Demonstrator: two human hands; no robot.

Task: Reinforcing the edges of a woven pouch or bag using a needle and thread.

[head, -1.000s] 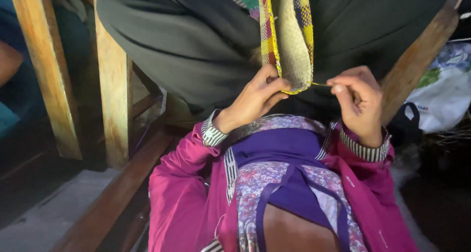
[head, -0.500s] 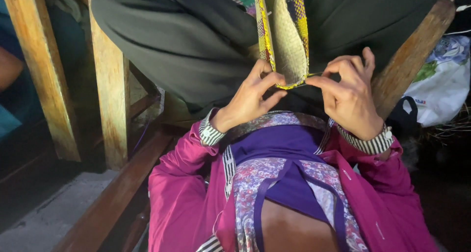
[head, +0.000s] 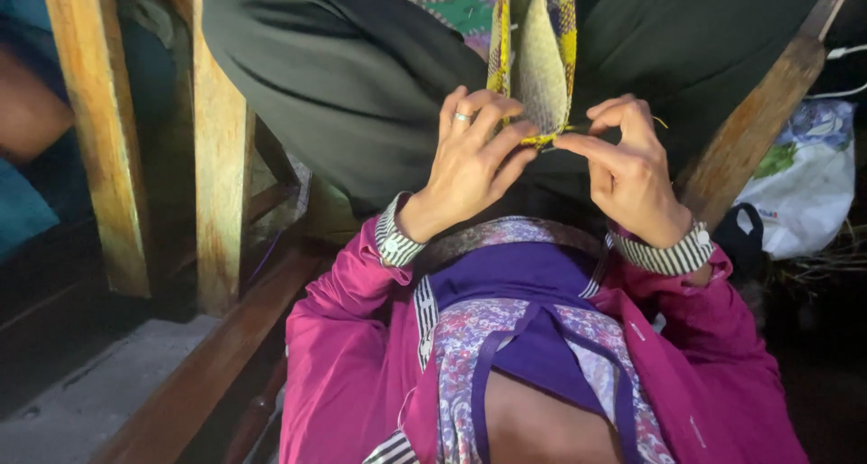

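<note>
Head view, looking down at both hands working on a narrow woven band (head: 542, 58) of yellow, beige and dark check that hangs from the top edge of the frame, folded into a loop. Its lower end sits between the two hands, over a black cloth (head: 361, 76) draped across the lap.

Left hand (head: 470, 171): fingers curled, thumb and forefinger pinching the band's lower yellow edge from the left; a ring on one finger. Right hand (head: 632, 175): thumb and forefinger pressed together, pinching at the same bottom edge from the right; the other fingers arch above it. A thin yellow thread (head: 662, 121) shows just behind the right hand's knuckles; whether a needle is held, cannot tell.

Both wrists have black-and-white striped cuffs under magenta jacket sleeves (head: 352, 356). A purple garment with floral trim (head: 533, 338) lies between them.

Packages: a white plastic bag (head: 799, 180) with a blue-and-green floral print and a small coloured label patch lies at the right edge, beside an angled wooden beam (head: 759, 112). Print on it is too small to tell.

Left side: upright wooden posts (head: 221, 157), a wooden rail (head: 208, 374) running diagonally below, and grey floor (head: 72, 410) in the lower left corner.
</note>
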